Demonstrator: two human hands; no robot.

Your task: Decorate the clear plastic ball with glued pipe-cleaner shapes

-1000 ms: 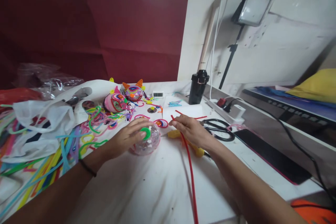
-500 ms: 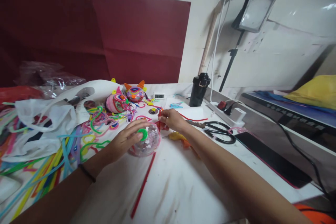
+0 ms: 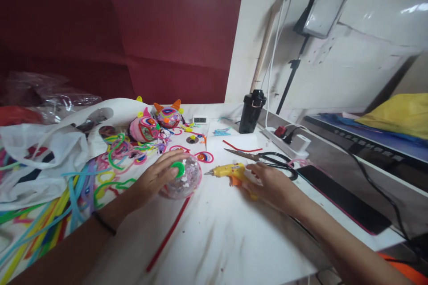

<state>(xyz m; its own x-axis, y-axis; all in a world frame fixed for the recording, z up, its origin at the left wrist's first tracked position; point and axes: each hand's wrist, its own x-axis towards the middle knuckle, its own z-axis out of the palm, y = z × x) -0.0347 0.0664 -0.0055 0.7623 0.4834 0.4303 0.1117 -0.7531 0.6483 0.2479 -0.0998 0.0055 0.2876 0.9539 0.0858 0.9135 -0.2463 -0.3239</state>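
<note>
My left hand [image 3: 163, 173] is wrapped over the top and left side of a clear plastic ball [image 3: 187, 180], its fingers beside the green round piece [image 3: 178, 169] stuck on it. The ball rests on the white table. At the rear of a yellow hot glue gun [image 3: 229, 170] is my right hand [image 3: 272, 185], thumb and index finger apart over the handle. The gun lies on its side with its nozzle toward the ball. A red pipe cleaner [image 3: 169, 234] lies in front of the ball, and a coiled pink-and-red eye shape [image 3: 203, 156] lies behind it.
Black-handled scissors [image 3: 276, 159] and a phone [image 3: 341, 198] lie to the right. Behind stand a black bottle [image 3: 252, 112], a small timer [image 3: 199, 120] and two decorated balls [image 3: 169, 117]. Many pipe cleaners [image 3: 63, 213] cover the left. A power strip [image 3: 286, 142] runs along the right edge.
My right hand has left the small red piece behind the ball and moved right and nearer, to the glue gun. My left hand stays on the ball. The view has shifted slightly.
</note>
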